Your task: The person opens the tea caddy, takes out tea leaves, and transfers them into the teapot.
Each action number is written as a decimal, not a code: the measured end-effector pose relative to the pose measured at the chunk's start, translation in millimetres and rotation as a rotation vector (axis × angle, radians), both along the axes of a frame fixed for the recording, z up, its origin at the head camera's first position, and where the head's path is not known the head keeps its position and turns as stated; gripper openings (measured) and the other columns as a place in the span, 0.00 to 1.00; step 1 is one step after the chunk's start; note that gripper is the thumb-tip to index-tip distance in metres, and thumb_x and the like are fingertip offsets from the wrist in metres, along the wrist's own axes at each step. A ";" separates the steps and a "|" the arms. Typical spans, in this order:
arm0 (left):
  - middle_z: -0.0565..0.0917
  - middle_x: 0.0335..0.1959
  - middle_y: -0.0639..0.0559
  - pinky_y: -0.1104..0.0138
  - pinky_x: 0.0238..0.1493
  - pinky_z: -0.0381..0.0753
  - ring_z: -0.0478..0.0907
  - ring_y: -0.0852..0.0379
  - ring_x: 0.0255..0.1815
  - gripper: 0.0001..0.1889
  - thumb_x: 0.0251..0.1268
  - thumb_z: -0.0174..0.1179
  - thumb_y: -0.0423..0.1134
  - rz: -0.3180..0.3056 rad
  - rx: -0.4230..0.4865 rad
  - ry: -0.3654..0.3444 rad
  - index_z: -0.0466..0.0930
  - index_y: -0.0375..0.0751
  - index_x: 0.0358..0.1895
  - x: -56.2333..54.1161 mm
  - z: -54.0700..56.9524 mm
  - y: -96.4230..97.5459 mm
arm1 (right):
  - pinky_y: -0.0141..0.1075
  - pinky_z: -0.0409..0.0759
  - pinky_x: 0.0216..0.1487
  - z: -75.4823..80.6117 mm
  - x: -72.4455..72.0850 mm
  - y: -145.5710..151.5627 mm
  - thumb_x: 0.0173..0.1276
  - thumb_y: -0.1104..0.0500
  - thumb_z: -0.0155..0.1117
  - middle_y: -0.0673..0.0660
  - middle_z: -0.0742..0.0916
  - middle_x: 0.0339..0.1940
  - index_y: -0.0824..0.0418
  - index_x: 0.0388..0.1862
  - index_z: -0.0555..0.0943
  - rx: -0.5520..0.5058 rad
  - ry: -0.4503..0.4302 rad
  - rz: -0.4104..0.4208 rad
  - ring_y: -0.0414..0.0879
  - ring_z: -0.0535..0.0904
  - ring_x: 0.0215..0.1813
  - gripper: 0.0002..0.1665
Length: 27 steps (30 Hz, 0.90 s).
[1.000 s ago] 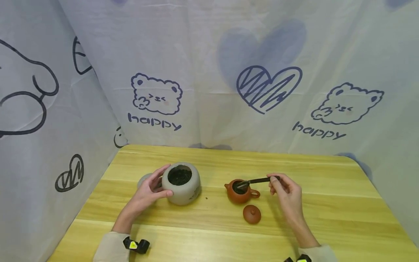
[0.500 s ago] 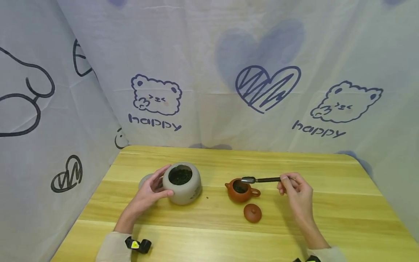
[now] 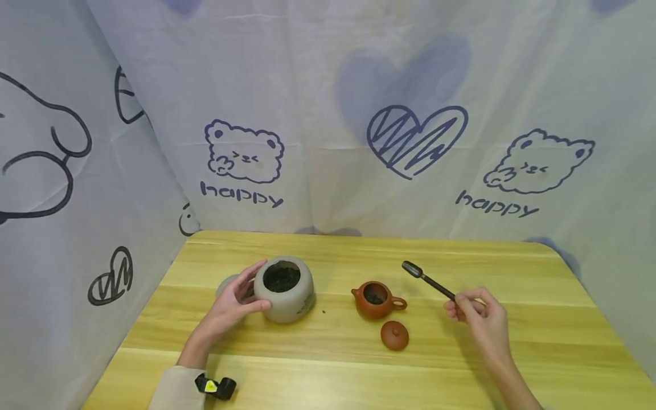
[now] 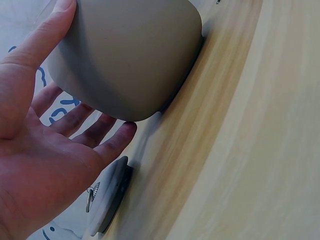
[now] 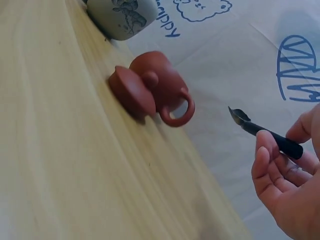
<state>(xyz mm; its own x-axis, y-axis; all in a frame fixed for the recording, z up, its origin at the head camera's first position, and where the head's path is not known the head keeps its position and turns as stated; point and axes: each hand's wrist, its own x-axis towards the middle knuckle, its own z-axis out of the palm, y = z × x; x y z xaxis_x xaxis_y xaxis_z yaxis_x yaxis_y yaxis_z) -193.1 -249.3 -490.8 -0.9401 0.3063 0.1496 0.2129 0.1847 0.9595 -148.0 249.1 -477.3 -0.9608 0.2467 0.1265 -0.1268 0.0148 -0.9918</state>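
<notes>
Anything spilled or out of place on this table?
Yes, slightly: a small dark speck lies on the table between the grey jar and the brown teapot. It looks stray, perhaps dropped from the jar's dark contents.

Resembles a screened-off recording booth: closed in behind and at left by printed cloth (image 3: 318,74), fitted with a wood-grain table (image 3: 328,378), and marked by a wrist camera (image 3: 225,389). Cannot be placed further as home or studio.

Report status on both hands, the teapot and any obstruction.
Left hand holding grey jar; right hand holding scoop, away from teapot. Teapot uncovered, dark contents inside. Lid on table nearby; nothing over the teapot.
</notes>
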 end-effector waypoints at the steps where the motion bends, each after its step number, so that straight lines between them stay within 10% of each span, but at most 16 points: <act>1: 0.62 0.78 0.40 0.56 0.73 0.66 0.59 0.38 0.79 0.45 0.64 0.72 0.30 0.000 0.002 -0.001 0.58 0.48 0.82 0.1 0.3 0.2 | 0.36 0.88 0.33 -1.6 0.5 2.5 0.77 0.67 0.60 0.60 0.90 0.30 0.75 0.41 0.75 0.020 -0.022 -0.002 0.49 0.88 0.31 0.09; 11: 0.62 0.79 0.40 0.73 0.67 0.71 0.59 0.38 0.78 0.45 0.63 0.72 0.30 -0.007 0.021 -0.022 0.58 0.47 0.82 -0.2 4.2 0.6 | 0.32 0.87 0.32 -17.4 5.3 22.5 0.76 0.67 0.60 0.61 0.91 0.31 0.75 0.42 0.76 0.188 -0.173 -0.044 0.45 0.89 0.31 0.08; 17: 0.62 0.79 0.41 0.65 0.70 0.70 0.59 0.38 0.79 0.45 0.64 0.72 0.31 0.001 -0.003 -0.025 0.57 0.49 0.82 0.1 3.6 0.0 | 0.31 0.88 0.34 -22.5 11.1 26.6 0.75 0.64 0.65 0.64 0.91 0.32 0.77 0.45 0.79 0.311 -0.163 -0.042 0.44 0.89 0.30 0.13; 27: 0.61 0.79 0.39 0.52 0.73 0.65 0.58 0.37 0.79 0.45 0.64 0.72 0.31 0.007 -0.014 -0.014 0.58 0.49 0.82 0.0 2.2 1.4 | 0.26 0.79 0.33 -29.1 16.7 30.9 0.65 0.56 0.77 0.49 0.90 0.27 0.61 0.37 0.88 0.827 -0.089 -0.056 0.34 0.83 0.29 0.09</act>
<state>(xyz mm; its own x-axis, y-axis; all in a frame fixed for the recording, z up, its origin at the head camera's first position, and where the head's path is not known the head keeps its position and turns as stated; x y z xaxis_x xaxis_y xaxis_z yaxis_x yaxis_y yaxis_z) -193.1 -247.9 -488.6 -0.9444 0.3012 0.1319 0.1976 0.1992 0.9598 -131.3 280.1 -506.4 -0.9648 0.1550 0.2123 -0.0261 0.7471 -0.6642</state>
